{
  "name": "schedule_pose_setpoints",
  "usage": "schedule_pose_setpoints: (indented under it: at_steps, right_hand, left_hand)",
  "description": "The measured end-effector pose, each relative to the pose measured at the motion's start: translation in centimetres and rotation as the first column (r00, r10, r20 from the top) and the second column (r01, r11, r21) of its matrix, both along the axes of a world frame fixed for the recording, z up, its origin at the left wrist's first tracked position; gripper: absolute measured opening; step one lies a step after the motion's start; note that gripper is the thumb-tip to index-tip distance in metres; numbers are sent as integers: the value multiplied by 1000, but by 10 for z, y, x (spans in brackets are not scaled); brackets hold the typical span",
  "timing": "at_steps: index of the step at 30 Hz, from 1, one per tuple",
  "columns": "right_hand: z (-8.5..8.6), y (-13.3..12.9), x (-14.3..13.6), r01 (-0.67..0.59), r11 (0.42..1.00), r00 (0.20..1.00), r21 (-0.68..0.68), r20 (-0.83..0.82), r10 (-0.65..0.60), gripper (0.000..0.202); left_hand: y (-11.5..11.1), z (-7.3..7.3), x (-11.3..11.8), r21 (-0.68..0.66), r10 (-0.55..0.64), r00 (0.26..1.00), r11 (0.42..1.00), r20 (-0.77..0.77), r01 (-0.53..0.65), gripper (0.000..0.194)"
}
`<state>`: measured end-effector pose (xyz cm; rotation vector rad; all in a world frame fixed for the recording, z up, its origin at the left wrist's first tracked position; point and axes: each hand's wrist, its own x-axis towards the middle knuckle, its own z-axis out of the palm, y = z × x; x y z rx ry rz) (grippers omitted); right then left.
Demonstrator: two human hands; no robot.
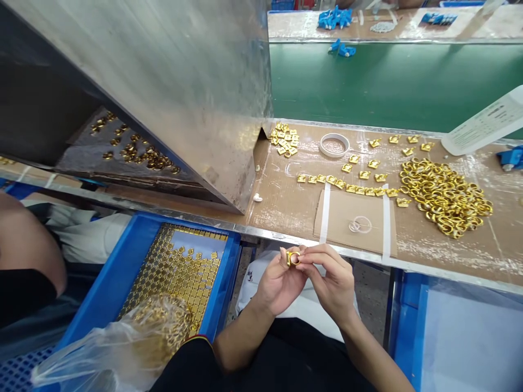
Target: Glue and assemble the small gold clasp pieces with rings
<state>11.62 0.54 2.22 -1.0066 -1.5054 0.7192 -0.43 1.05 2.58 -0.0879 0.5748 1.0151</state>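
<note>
Between my two hands is a gold ring with a squarish top, held up over my lap near the bench edge. My left hand pinches the ring's top side between thumb and fingers. Thumb and fingertips of my right hand are closed on the ring's opposite side. On the bench ahead lie a cardboard pad with white tape strips, a row of gold pieces and a large heap of gold rings. A loop of clear thread rests on the pad.
Left of me, a blue tray holds gold pieces in rows and a plastic bag of gold parts. A metal hood stands on the bench. Beyond are a tape roll, a white bottle and a green belt. Another person's arm is at far left.
</note>
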Motion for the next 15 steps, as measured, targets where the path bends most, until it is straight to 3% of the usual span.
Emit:
schedule_pose_setpoints:
  at_steps: [7, 15]
  right_hand:
    - [5, 7, 9, -122, 992, 984, 28, -124, 125, 3]
    - [12, 8, 12, -102, 995, 989, -11, -105, 101, 13]
  left_hand:
    - [0, 2, -1, 184, -75, 997, 980, -20, 78, 47]
    - [-2, 1, 4, 206, -108, 994, 972, -33, 112, 46]
